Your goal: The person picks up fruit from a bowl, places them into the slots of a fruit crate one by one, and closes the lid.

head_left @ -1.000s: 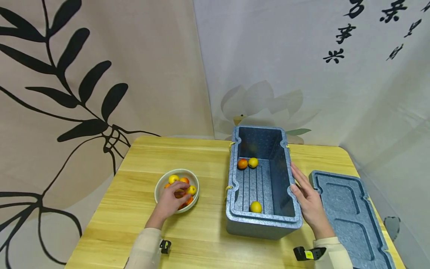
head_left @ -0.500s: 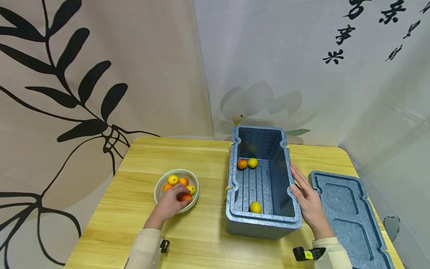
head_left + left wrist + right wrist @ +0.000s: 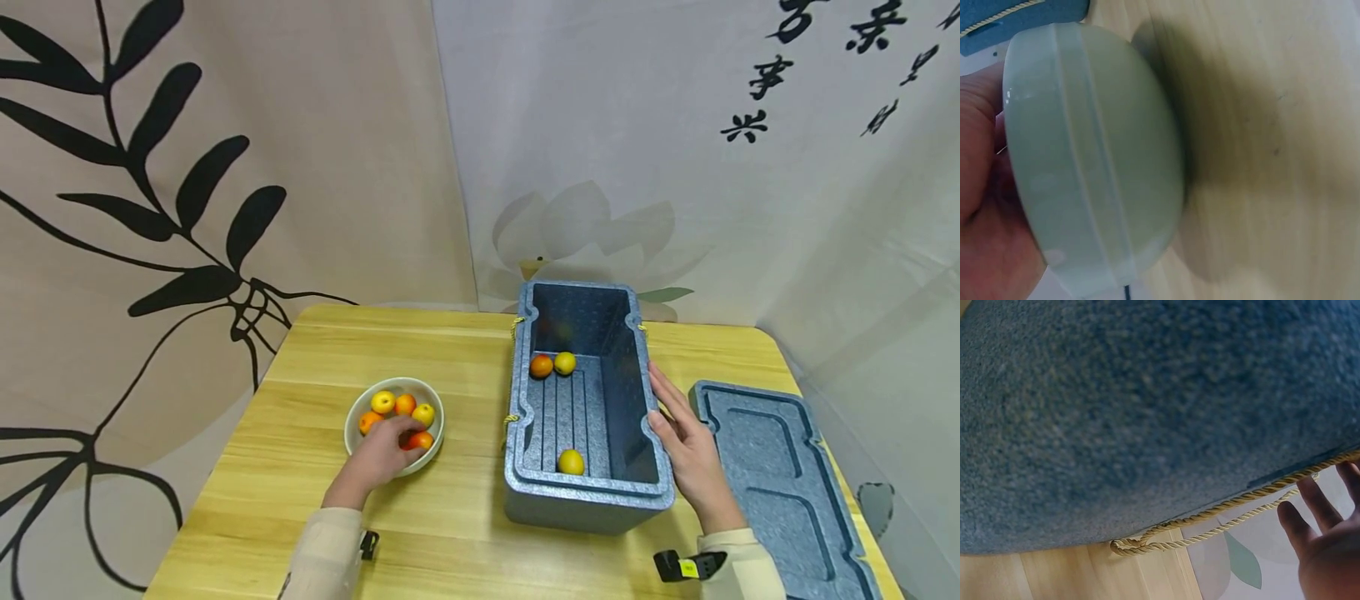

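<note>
Hand, left [image 3: 378,454]: bent over orange fruit [image 3: 422,440] in bowl [image 3: 1100,156], grip unclear | hand, right [image 3: 688,457]: straight-fingered against box [image 3: 562,510]

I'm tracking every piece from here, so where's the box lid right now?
In the head view, the lid lies at the right side of the table, just right of the box and beside the right hand.
</note>
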`<state>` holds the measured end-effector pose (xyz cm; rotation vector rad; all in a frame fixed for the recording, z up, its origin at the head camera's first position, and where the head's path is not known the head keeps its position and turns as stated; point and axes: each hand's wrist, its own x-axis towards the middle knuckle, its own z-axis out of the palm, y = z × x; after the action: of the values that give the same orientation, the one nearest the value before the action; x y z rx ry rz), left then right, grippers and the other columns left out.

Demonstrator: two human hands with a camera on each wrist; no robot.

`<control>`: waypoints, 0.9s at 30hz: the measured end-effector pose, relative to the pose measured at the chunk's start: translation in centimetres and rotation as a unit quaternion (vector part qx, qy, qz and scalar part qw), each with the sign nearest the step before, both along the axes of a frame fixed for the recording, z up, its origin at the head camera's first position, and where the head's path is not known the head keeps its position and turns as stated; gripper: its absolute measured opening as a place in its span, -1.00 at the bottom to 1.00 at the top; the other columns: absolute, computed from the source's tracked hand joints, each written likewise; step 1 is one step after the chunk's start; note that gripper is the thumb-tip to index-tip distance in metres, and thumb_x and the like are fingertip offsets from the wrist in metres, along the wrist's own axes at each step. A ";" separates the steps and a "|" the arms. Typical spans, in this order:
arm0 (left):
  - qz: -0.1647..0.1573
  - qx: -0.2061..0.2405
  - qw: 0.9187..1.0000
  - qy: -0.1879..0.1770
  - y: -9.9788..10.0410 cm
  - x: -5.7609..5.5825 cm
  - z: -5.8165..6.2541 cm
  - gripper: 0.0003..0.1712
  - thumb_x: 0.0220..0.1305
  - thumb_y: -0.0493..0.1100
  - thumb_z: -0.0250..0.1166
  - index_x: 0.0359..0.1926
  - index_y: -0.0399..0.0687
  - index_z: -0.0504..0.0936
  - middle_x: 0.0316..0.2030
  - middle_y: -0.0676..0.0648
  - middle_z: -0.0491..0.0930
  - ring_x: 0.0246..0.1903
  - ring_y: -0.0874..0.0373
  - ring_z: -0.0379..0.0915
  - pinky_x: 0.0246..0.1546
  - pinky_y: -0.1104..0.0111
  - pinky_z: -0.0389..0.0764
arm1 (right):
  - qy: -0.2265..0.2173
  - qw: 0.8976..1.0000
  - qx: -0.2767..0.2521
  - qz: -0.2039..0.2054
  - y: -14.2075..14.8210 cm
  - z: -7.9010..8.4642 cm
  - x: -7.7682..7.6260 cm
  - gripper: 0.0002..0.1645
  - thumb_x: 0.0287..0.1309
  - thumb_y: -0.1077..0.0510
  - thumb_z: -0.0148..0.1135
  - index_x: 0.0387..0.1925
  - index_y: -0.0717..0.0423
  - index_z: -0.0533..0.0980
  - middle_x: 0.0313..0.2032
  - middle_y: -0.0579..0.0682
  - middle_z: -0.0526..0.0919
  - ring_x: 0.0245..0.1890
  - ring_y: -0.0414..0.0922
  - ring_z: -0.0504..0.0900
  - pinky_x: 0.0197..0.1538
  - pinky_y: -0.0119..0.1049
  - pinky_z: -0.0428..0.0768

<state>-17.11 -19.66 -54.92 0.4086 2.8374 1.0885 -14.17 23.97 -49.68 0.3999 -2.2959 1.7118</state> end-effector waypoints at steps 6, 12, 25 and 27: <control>0.032 0.013 0.999 -0.001 -0.2 0.4 -0.4 -0.72 0.06 -0.29 0.52 -0.16 -0.14 0.72 -0.18 -0.01 0.65 -0.19 0.09 0.55 -0.06 0.17 0.60 | 0.000 1.000 -0.009 0.007 0.0 0.0 -0.1 -0.37 0.40 0.41 0.00 0.44 0.10 0.25 0.45 0.07 0.18 0.43 -0.18 0.12 0.23 -0.57 0.32; 0.037 0.045 0.998 0.017 -0.3 0.3 -0.7 -0.72 0.06 -0.25 0.53 -0.17 -0.15 0.72 -0.16 -0.03 0.65 -0.18 0.06 0.58 -0.06 0.16 0.61 | -0.001 1.000 -0.001 0.003 -0.1 0.1 -0.2 -0.37 0.40 0.40 0.01 0.44 0.09 0.25 0.45 0.05 0.18 0.43 -0.19 0.12 0.23 -0.55 0.33; 0.044 0.188 0.981 0.030 -0.5 0.1 -0.3 -0.66 0.05 -0.45 0.47 -0.09 -0.31 0.67 -0.07 -0.21 0.61 -0.08 -0.14 0.57 -0.12 0.27 0.67 | 0.000 1.000 -0.005 0.009 0.2 0.0 -0.1 -0.38 0.42 0.40 -0.02 0.44 0.09 0.25 0.46 0.04 0.18 0.43 -0.18 0.12 0.27 -0.53 0.30; 0.051 0.213 0.975 0.035 -0.6 -0.2 0.1 -0.65 0.05 -0.47 0.46 -0.08 -0.34 0.66 -0.07 -0.24 0.60 -0.05 -0.17 0.55 -0.11 0.27 0.66 | 0.003 1.000 -0.006 0.012 0.3 0.0 -0.1 -0.38 0.41 0.41 -0.03 0.44 0.10 0.25 0.46 0.05 0.18 0.43 -0.16 0.12 0.27 -0.53 0.30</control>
<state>-17.28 -20.23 -54.80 0.3336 2.6919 1.7439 -14.30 24.24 -49.70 0.4296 -2.2844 1.7328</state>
